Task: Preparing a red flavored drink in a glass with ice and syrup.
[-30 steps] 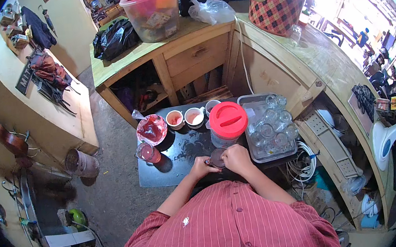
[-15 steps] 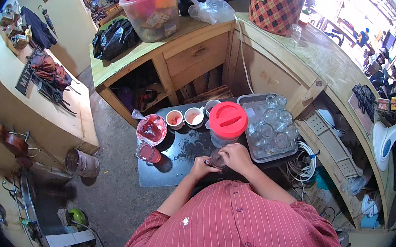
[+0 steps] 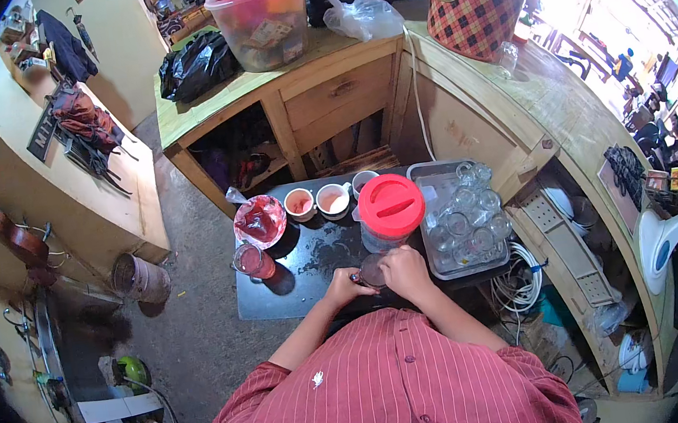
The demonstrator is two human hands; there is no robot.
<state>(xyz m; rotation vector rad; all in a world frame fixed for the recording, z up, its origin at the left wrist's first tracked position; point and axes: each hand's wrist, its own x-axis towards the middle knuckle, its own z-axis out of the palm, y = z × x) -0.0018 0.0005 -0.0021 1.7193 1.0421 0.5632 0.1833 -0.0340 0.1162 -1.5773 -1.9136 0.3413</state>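
Observation:
At the front edge of the black table [image 3: 314, 284], my left hand [image 3: 347, 287] is closed around the side of a clear glass [image 3: 372, 271]. My right hand [image 3: 405, 270] is curled with its fingers together at the glass's other side; whatever it pinches is hidden. Just beyond stands a clear pitcher with a red lid [image 3: 390, 204]. To the left are a glass of red drink [image 3: 254, 262] and a bowl of dark red stuff [image 3: 260, 222] lined with plastic. Behind them stand a cup with pinkish contents [image 3: 299, 205], a cup of white powder [image 3: 332, 201] and another cup [image 3: 365, 180].
A grey tray [image 3: 469, 268] full of upturned glass mugs [image 3: 470, 222] sits at the table's right end. Wooden counters [image 3: 334, 88] bound the far and right sides, bearing a pink-lidded tub [image 3: 260, 23] and a checked container [image 3: 473, 11]. Coiled white cable [image 3: 524, 279] hangs at the right.
My right hand has shifted very slightly at the glass. My left hand and the things on the table stay as they were.

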